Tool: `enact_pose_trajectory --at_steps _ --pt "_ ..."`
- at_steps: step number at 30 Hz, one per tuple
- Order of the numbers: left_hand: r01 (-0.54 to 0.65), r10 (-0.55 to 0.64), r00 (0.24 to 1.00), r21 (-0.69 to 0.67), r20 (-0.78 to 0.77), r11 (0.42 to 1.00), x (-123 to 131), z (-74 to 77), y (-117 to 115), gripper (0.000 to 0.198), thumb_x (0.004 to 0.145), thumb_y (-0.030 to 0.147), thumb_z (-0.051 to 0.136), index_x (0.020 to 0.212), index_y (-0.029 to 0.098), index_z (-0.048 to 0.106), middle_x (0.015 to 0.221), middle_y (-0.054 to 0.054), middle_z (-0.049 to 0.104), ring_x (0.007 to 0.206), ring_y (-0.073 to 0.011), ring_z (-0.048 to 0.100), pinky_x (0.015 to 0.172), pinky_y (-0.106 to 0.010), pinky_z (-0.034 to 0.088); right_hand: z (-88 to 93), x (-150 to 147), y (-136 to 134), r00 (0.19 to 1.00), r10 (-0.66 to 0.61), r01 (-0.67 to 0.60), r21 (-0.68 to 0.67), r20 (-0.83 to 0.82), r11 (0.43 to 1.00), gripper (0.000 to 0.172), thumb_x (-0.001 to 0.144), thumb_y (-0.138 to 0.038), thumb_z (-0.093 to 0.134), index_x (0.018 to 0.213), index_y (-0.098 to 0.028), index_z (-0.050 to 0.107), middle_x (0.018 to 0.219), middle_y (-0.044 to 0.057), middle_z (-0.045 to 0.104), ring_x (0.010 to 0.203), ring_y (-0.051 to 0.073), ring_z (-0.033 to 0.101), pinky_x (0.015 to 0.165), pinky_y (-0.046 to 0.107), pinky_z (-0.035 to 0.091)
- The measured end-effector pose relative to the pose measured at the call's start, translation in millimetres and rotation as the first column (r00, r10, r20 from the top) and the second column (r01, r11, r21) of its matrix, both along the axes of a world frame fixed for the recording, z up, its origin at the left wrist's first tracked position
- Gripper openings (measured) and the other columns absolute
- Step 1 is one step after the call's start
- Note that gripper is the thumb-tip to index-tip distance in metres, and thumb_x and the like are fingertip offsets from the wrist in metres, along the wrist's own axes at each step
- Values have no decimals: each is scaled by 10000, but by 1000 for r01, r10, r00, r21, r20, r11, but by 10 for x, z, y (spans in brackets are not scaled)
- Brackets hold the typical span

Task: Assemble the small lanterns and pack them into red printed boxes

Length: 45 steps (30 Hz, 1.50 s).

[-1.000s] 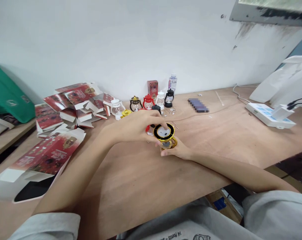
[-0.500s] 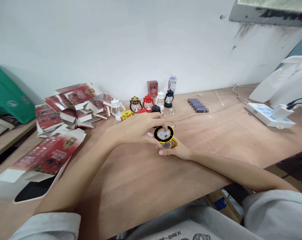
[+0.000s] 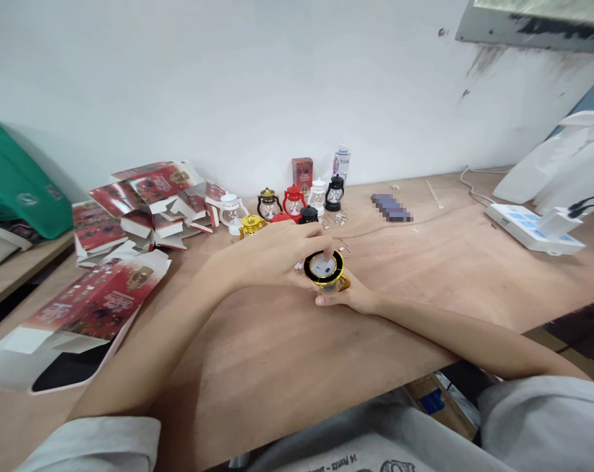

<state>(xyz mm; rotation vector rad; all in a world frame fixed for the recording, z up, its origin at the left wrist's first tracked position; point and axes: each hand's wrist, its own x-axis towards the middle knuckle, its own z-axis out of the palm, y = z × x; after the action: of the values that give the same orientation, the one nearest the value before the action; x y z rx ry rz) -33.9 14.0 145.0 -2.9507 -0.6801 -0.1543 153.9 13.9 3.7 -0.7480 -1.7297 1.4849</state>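
Gold lantern [image 3: 323, 268] is sitting in the hands above the near middle of the table [image 3: 287, 367], its base tipping up towards the wearer: black ring outside, white disc [image 3: 319, 267] within.

Right hand [image 3: 355, 296] is gripping the body from the right and below. Its thumb is lying across the near side, under the rim; the other fingers are curling out of sight behind the lantern, so their exact hold is not readable. Left hand [image 3: 272, 252] is reaching over from the left, index finger bending down to the disc near its far edge. The fingertip appears to be touching — whether it is pressing hard, I cannot tell. The left thumb is partly hiding beside the rim, and the remaining fingers' spacing is not showing.

Notes on technique (judgement only): the right hand is serving as the vice, so it should be staying firm around the body without squeezing the clear part. Keeping the base facing the eyes is helping — the small dark mark on the disc is staying in plain sight. Any push is best going square to the disc; an off-centre one could be rocking the lantern in the grip. Small white pieces [image 3: 298, 267] are lying close beyond the left fingers, worth avoiding.
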Motion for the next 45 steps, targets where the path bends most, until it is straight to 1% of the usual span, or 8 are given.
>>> enact_pose_trajectory --at_steps 7,13,21,28,35,38,41,45 --pt "-22 30 997 115 -73 993 37 5 -51 370 789 443 618 1024 163 567 1014 -67 614 752 -186 590 622 -262 378 56 -2 -21 1000 12 -11 -44 18 999 403 595 -329 805 913 -179 608 916 12 617 884 169 549 867 350 451" --pt "-30 38 995 90 -95 995 63 8 -71 358 782 436 627 1001 160 561 1015 -68 600 712 -172 570 601 -258 362 37 6 -8 1000 3 -3 -37 11 999 405 580 -314 808 894 -174 594 872 0 597 844 156 532 830 332 447" --pt "-71 72 997 -45 24 996 -2 61 -41 346 818 486 590 963 176 537 891 -26 604 708 -158 547 607 -245 325 32 -11 -22 999 50 -51 -118 -13 992 345 609 -357 781 781 -169 548 642 -45 523 500 66 429 450 202 354" --pt "36 -18 986 -105 168 994 -45 117 -36 175 902 314 480 846 180 577 922 -36 630 823 -161 572 710 -252 385 42 0 -22 999 45 -48 -92 -26 995 315 631 -367 772 769 -165 572 657 -39 535 507 59 446 441 189 355" --pt "-15 18 962 -13 272 1000 -74 107 2 133 893 262 483 871 185 589 834 -15 661 755 -146 586 711 -250 395 -21 -14 -27 991 -119 116 -55 -55 992 297 648 -351 760 788 -168 573 627 -37 539 518 75 462 471 208 377" --pt "-103 88 947 33 310 994 -127 73 99 153 887 270 492 968 191 596 871 -27 677 786 -160 604 732 -264 407 -7 -2 34 921 -355 357 -21 -160 934 284 648 -345 747 799 -184 568 700 -22 569 556 86 482 506 227 409" --pt "-154 139 948 30 286 988 -91 -27 248 151 873 267 502 897 177 621 859 -40 685 789 -171 603 730 -277 404 39 75 195 748 -586 614 -9 -312 789 256 648 -322 715 785 -192 542 740 -29 559 559 77 471 510 228 399" --pt "-182 172 966 34 192 983 175 -250 479 174 865 289 507 872 178 641 840 -52 682 825 -193 594 753 -314 381 55 252 468 537 -777 793 -116 -330 598 270 609 -286 688 787 -192 509 736 -40 547 560 77 486 518 229 388"
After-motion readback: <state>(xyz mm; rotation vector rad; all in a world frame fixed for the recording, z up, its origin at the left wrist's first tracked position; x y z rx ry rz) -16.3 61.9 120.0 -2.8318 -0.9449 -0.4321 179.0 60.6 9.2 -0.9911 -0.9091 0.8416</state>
